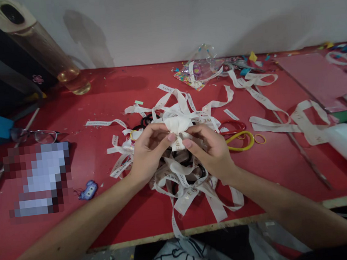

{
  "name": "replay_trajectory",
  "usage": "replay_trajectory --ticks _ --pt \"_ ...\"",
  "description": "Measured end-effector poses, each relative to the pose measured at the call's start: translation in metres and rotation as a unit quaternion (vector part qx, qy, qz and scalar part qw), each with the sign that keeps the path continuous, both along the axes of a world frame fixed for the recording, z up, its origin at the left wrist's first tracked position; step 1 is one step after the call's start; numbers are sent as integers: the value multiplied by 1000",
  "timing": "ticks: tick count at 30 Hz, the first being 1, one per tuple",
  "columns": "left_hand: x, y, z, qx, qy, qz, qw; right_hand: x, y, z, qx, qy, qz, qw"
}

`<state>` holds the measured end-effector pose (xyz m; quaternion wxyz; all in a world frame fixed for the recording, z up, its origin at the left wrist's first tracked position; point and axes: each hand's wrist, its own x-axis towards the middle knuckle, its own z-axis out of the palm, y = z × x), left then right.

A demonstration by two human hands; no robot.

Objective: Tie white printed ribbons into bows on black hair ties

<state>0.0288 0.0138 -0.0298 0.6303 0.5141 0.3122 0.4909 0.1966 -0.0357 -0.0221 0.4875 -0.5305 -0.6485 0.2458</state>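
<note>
Both forearms angle inward; the left hand point(152, 149) and right hand point(210, 148) nearly meet, thumbs and fingers pinched, knuckles bent.

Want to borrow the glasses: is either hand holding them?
No, the left hand and right hand both hold white ribbon, while the glasses lie off to the left.

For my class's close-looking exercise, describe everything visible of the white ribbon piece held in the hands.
The ribbon piece is white, matte and cloth-like. Its upper part spreads in rounded folds; it gathers narrow in the middle, and a short flat tail with printed capital letters hangs below. The left hand and right hand pinch it from either side, over the pile of printed ribbons. Fingers hide its edges.
</note>
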Motion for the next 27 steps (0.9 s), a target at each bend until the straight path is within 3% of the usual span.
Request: replay_trajectory --ticks 6,13,17,21,23,27 --pt "0 1 -1 1 -1 19 1000 0 2 3 116 -47 -12 992" --pt "-1 2 -6 -12 -33 -8 999 0 1 1 105 -15 13 994" --pt "-1 3 -7 -38 -46 -5 998 -2 1 1 50 55 -65 995" --pt "-1 5 -8 -31 -45 -2 999 1 5 -1 138 78 -143 977" --pt "0 5 -7 -25 -44 -3 999 3 6 0 192 11 -126 973" --pt "0 3 -3 -38 -45 -16 998 4 6 2 220 -139 -16 965"
